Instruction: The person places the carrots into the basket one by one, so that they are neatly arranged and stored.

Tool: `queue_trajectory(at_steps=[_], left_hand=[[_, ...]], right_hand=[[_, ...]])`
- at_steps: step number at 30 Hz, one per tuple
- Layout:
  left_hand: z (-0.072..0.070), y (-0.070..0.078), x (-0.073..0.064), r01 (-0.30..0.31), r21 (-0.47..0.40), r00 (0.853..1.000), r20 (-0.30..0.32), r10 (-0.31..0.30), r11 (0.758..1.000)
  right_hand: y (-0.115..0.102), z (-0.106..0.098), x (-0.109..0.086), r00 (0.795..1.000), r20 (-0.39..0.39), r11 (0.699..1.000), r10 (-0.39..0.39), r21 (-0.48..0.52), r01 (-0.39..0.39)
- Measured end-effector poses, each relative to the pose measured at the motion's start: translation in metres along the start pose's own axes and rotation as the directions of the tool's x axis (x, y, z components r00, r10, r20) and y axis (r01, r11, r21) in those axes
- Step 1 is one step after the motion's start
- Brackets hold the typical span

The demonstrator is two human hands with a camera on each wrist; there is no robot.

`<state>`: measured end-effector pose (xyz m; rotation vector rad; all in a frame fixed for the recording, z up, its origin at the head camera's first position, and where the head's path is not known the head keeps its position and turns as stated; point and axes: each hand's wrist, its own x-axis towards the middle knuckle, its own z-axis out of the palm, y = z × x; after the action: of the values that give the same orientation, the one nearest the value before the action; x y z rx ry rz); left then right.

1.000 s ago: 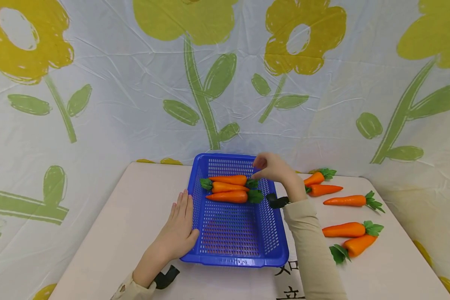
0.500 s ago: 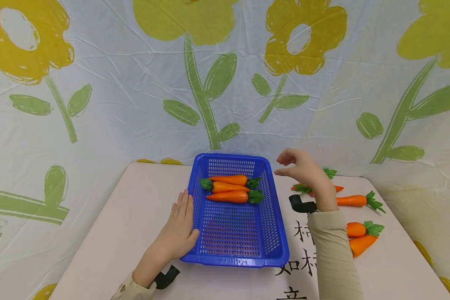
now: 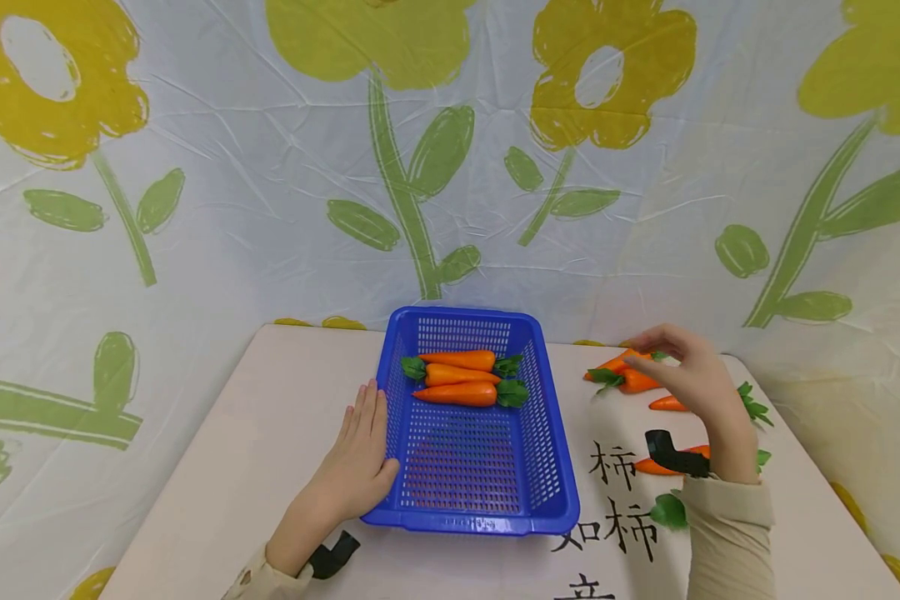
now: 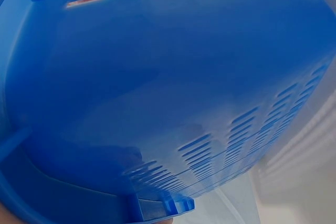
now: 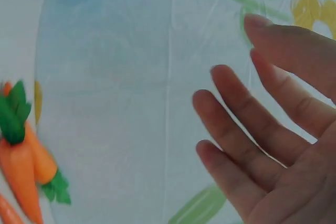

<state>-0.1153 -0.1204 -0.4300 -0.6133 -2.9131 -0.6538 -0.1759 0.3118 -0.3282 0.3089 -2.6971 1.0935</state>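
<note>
A blue plastic basket (image 3: 471, 523) stands mid-table. Three orange carrots (image 3: 457, 393) with green tops lie side by side at its far end. My left hand (image 3: 348, 467) rests with straight fingers along the basket's left rim; the left wrist view is filled by the slotted basket wall (image 4: 157, 77). Holding nothing, my right hand (image 3: 697, 379) hovers over the table to the basket's right, fingers spread and slightly bent. Nearest to it are two carrots (image 3: 641, 382) at the back, partly covered by the hand. In the right wrist view, carrots (image 5: 18, 166) lie left of the hand.
More carrots lie on the right of the table, one (image 3: 667, 403) behind the right wrist and another (image 3: 651, 467) lower down. A green carrot top (image 3: 669, 511) shows beside the right sleeve. Black characters (image 3: 630, 529) mark the tabletop (image 3: 270, 417). A flowered cloth (image 3: 270, 208) hangs behind.
My right hand has moved from above the basket's far right corner rightward, over the carrots on the table. The left hand and the basket have stayed put.
</note>
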Motion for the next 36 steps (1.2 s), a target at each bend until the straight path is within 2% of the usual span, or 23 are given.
queue_trajectory(at_steps=[6,8,10,12,15,17,19,22,26,28,30,34,36], left_hand=[[0.0,0.001,0.0,0.0,-0.003,1.0,0.001,0.0,1.0],[0.0,0.001,0.0,0.001,0.002,1.0,-0.001,-0.001,1.0],[-0.001,0.001,0.0,0.002,0.002,1.0,-0.003,-0.002,1.0],[-0.001,0.002,0.0,0.004,-0.002,1.0,-0.001,-0.004,1.0],[-0.001,0.002,0.0,0.005,-0.005,1.0,0.005,-0.005,1.0],[-0.001,0.002,-0.001,0.004,-0.002,1.0,0.007,-0.004,1.0],[-0.002,0.003,-0.001,0.004,0.0,1.0,0.008,-0.004,1.0],[-0.002,0.002,-0.001,0.007,-0.003,1.0,0.009,-0.007,1.0],[-0.002,0.002,0.0,0.01,-0.003,1.0,0.008,-0.01,1.0],[-0.001,0.001,0.0,0.011,-0.002,1.0,0.007,-0.011,1.0],[-0.001,0.001,0.0,0.012,-0.002,1.0,0.008,-0.012,1.0],[-0.001,0.001,0.0,0.015,0.003,1.0,0.01,-0.015,1.0],[-0.001,0.001,0.0,0.017,0.005,1.0,0.011,-0.017,1.0]], right_hand=[[0.031,-0.017,-0.03,0.986,-0.164,1.0,0.021,0.018,-0.018],[0.044,-0.023,-0.039,0.978,-0.205,0.997,0.039,0.068,-0.026],[0.058,-0.029,-0.049,0.969,-0.236,0.985,0.076,0.169,-0.036],[0.073,-0.033,-0.057,0.959,-0.273,0.943,0.08,0.333,0.016],[0.093,-0.037,-0.068,0.931,-0.353,0.817,0.096,0.562,0.129],[0.106,-0.038,-0.074,0.903,-0.415,0.737,0.113,0.645,0.204],[0.117,-0.037,-0.081,0.872,-0.46,0.708,0.166,0.672,0.22],[0.135,-0.034,-0.092,0.828,-0.487,0.699,0.277,0.694,0.174],[0.159,-0.027,-0.104,0.781,-0.458,0.721,0.425,0.693,0.015],[0.171,-0.023,-0.109,0.764,-0.441,0.717,0.47,0.696,-0.039],[0.181,-0.018,-0.116,0.762,-0.421,0.699,0.491,0.713,-0.057],[0.196,-0.011,-0.126,0.771,-0.374,0.677,0.516,0.729,-0.099],[0.201,-0.009,-0.13,0.774,-0.345,0.687,0.531,0.709,-0.156]])
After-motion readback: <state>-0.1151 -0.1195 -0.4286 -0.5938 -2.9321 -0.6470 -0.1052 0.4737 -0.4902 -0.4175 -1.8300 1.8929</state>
